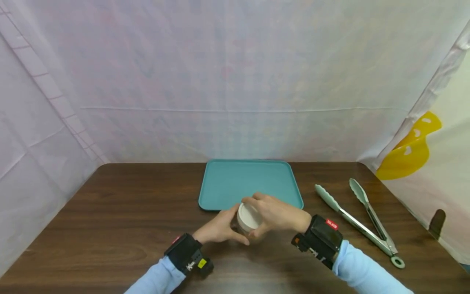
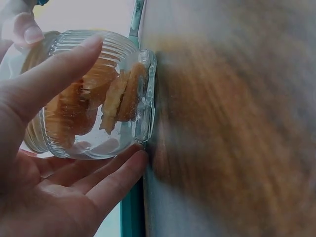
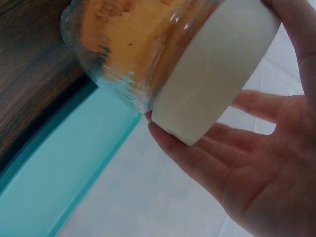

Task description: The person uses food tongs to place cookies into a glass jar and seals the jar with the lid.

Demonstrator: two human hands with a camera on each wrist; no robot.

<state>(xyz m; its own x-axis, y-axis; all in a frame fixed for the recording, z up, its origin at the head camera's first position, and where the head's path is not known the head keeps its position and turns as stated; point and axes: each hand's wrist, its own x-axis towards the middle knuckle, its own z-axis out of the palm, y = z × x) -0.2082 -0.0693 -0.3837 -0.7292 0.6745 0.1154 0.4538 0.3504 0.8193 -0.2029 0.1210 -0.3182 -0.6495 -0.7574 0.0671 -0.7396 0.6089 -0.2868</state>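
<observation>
A ribbed clear glass jar (image 2: 113, 44) stands on the wooden table, just in front of the blue-green tray. Orange-brown pieces of food (image 2: 81, 106) show through its side. My left hand (image 1: 220, 228) holds the jar, thumb along one side and fingers round the other, low by the base. On top is a wide off-white lid (image 3: 217, 74), also visible from above in the head view. My right hand (image 1: 277, 212) grips this lid by its rim, with thumb and fingers on opposite edges.
The blue-green tray (image 1: 249, 179) lies at the table's back edge, behind the jar. Metal tongs (image 1: 361, 228) with pale grey-green tips lie spread on the right. A yellow sheet with cut-out holes (image 1: 407, 157) hangs near the right edge. White cloth (image 1: 220, 81) encloses the back and sides.
</observation>
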